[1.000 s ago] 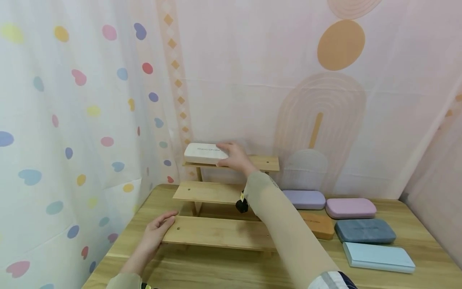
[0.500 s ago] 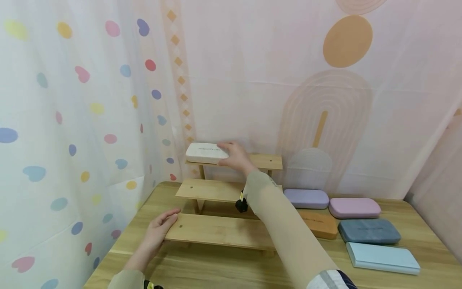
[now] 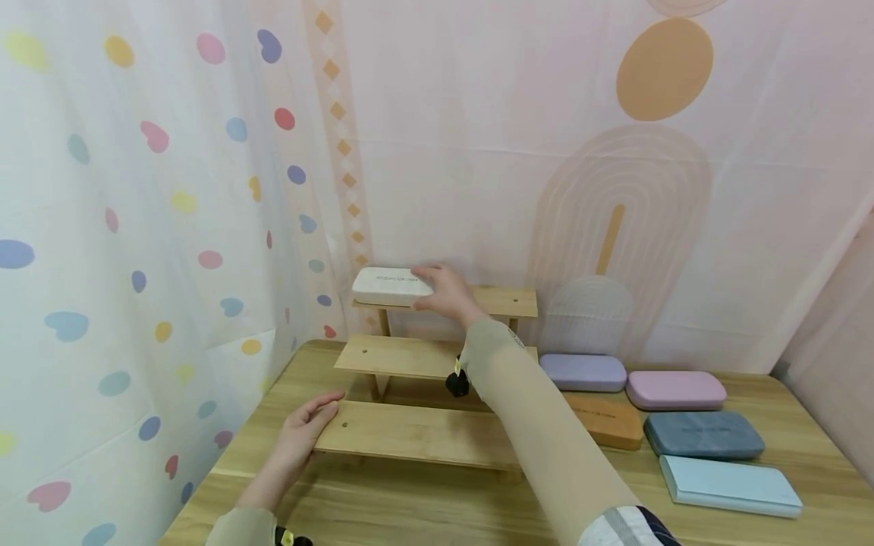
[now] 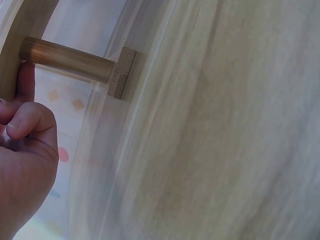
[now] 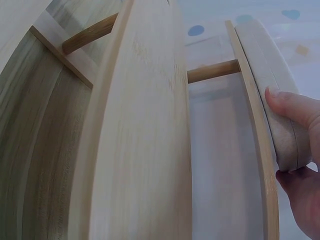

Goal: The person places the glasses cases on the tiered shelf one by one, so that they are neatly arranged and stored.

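On the top step of a three-tier wooden display stand point(image 3: 418, 432) lies a white glasses case point(image 3: 389, 286) with small lettering on its lid. My right hand point(image 3: 447, 294) holds the case by its right end. In the right wrist view the thumb point(image 5: 292, 106) presses the near side of the pale case point(image 5: 272, 75), which sits along the top board. My left hand point(image 3: 300, 436) grips the left end of the lowest step. From the left wrist view, its fingers curl at that board beside a round wooden post point(image 4: 67, 59).
Right of the stand on the wooden table point(image 3: 382, 504) lie more glasses cases: lilac point(image 3: 583, 371), pink point(image 3: 676, 390), orange-brown point(image 3: 604, 421), grey-blue point(image 3: 703, 434) and light blue point(image 3: 730, 485). Patterned curtains point(image 3: 464, 152) hang behind and to the left.
The head view has shifted slightly, so the stand and cases appear a little further right. Both hands keep their holds, and the white case stays on the top step.
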Demonstrator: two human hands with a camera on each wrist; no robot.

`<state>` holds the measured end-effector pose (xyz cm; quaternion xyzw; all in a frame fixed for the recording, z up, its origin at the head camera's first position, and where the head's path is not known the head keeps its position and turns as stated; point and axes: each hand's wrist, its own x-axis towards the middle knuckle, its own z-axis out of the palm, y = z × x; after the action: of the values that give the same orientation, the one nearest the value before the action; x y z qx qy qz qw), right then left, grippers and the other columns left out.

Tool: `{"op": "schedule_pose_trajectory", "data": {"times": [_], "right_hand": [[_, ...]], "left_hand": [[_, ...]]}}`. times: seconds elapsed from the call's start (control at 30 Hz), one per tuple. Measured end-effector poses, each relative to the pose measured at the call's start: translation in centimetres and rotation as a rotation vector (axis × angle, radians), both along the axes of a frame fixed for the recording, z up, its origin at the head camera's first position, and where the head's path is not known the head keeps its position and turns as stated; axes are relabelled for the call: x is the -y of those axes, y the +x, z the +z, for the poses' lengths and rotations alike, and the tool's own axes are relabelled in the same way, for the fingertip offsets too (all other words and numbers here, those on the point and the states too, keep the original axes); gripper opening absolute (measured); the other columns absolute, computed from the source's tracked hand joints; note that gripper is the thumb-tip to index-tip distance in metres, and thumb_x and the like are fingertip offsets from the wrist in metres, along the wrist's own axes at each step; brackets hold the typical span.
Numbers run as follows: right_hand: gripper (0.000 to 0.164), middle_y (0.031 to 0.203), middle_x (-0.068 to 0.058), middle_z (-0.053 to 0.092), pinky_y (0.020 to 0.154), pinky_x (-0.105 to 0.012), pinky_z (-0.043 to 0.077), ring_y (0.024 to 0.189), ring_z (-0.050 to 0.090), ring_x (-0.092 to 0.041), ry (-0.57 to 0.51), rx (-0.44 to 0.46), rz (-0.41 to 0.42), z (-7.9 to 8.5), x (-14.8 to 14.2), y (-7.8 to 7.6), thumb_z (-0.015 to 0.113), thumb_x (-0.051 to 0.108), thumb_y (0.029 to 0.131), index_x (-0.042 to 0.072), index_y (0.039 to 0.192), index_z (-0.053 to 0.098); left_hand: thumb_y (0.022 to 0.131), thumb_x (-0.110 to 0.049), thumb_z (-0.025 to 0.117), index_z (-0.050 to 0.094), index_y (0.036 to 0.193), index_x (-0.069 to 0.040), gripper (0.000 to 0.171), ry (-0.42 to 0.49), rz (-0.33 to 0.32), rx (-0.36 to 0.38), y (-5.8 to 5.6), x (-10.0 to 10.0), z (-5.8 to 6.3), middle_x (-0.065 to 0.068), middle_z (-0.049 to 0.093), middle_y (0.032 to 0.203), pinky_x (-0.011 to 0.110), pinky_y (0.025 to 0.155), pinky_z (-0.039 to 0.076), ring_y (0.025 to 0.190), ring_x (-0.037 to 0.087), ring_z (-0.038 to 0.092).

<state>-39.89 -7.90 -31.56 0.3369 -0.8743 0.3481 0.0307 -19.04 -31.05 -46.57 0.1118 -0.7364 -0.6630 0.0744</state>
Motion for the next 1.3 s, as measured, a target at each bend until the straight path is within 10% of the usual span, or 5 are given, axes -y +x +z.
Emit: {"op": "schedule_pose_trajectory", "data": {"times": [1.3], "right_hand": [[0.065, 0.141, -0.01, 0.049, 0.109, -0.037, 0.03, 0.13, 0.042, -0.025, 0.003, 0.022, -0.028, -0.3, -2.1, 0.3, 0.079, 0.016, 0.082, 0.01, 0.141, 0.051]], "left_hand": [[0.098, -0.035, 0.058, 0.051, 0.138, -0.002, 0.051, -0.056, -0.046, 0.0, -0.7, -1.1, 0.1, 0.015, 0.056, 0.13, 0.029, 0.079, 0.052, 0.099, 0.018, 0.062]]}}
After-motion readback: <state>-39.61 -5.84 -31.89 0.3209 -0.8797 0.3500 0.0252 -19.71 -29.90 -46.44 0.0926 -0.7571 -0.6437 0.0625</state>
